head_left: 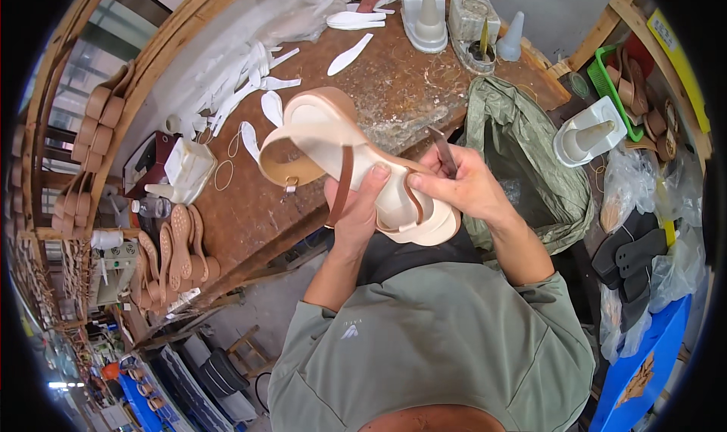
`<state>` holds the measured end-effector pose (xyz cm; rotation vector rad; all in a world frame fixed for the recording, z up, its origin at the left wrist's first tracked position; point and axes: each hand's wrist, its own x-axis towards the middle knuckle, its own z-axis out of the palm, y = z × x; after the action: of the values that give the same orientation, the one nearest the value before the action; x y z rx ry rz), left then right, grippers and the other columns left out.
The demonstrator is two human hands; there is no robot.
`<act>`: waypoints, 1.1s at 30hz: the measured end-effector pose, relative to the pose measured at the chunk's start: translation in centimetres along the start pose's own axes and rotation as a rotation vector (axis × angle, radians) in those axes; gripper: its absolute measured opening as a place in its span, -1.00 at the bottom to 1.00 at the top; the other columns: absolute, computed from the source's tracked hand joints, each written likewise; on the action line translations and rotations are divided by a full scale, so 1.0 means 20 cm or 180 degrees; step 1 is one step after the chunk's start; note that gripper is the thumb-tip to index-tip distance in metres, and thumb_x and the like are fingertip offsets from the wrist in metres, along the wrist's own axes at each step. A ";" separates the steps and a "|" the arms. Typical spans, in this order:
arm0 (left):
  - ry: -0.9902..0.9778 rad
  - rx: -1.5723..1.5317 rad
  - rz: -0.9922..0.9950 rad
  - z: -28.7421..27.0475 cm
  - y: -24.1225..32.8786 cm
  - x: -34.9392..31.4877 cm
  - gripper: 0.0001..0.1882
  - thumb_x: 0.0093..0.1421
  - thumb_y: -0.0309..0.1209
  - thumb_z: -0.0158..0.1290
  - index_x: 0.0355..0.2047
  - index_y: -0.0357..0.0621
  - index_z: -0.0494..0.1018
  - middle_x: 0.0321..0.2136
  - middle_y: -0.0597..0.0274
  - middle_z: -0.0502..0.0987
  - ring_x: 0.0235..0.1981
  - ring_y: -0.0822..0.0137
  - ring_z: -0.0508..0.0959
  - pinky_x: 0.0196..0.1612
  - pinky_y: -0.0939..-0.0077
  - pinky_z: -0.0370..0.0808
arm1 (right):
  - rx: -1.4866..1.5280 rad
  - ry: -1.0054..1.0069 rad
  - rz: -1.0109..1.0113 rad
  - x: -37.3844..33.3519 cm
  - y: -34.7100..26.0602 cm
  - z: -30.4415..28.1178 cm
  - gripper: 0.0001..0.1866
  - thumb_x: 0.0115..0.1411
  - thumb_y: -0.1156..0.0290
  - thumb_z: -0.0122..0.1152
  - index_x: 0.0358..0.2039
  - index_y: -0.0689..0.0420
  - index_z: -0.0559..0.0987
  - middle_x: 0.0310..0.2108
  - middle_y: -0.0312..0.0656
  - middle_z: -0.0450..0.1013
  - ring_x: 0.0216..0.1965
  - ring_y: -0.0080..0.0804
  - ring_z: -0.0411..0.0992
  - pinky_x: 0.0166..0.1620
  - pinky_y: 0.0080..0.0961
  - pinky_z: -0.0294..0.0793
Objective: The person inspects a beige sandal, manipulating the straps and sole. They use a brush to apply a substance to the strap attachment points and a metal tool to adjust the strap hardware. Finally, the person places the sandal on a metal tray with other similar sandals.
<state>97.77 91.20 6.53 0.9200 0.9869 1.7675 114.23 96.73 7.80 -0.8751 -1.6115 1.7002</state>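
Note:
A cream sandal (307, 135) with a tan sole edge and brown straps lies tilted across both my hands, its heel end up and left and its toe end toward my body. My left hand (354, 218) is closed around its middle, the thumb pressing on the pale footbed. My right hand (473, 188) grips a flat, dark metal blade (443, 150) between its fingers. Its thumb also rests on the sandal beside the brown strap. The blade's lower part is hidden by my fingers.
White insole-shaped pieces (350, 55) lie on the brown workbench (250, 197). White stands with cones (424, 23) are at the back. An open green sack (530, 174) hangs at the right. Tan soles (180, 243) stand at the left; a green basket (603, 80) is far right.

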 end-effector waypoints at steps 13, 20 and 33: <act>-0.0560 0.0358 -0.0668 -0.08 -0.25 0.13 -0.41 -0.02 -0.60 0.13 -0.01 -0.18 0.10 -0.32 0.24 0.42 -0.37 0.45 0.48 -0.34 0.59 0.47 | 0.0022 0.0623 -0.0213 0.17 0.24 -0.08 -0.71 0.07 0.24 0.29 -0.52 0.23 0.51 -0.63 -0.36 0.39 -0.55 -0.68 0.30 -0.48 -0.66 0.33; -0.0122 0.0883 -0.1065 -0.13 -0.45 0.39 -0.52 -0.03 -0.50 0.16 -0.10 -0.24 0.25 -0.36 0.27 0.48 -0.47 0.54 0.49 -0.66 0.80 0.33 | -0.1577 0.2927 -0.0616 0.64 0.24 -0.88 -0.68 0.08 0.24 0.26 -0.31 0.24 0.51 -0.53 -0.32 0.43 -0.51 -0.61 0.31 -0.42 -0.60 0.34; -0.0045 0.0479 -0.1043 -0.20 -0.83 0.66 -0.37 -0.02 -0.53 0.18 0.02 -0.22 0.11 -0.26 0.19 0.46 -0.27 0.37 0.50 -0.14 0.47 0.45 | -0.3312 0.2013 -0.0424 0.98 0.28 -1.30 -0.71 0.06 0.27 0.23 -0.43 0.27 0.47 -0.48 -0.04 0.36 -0.40 -0.05 0.37 -0.33 -0.27 0.31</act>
<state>95.36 107.17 -7.61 0.8086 1.2002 1.4257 124.05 127.52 0.48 -1.5233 -1.9550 0.2923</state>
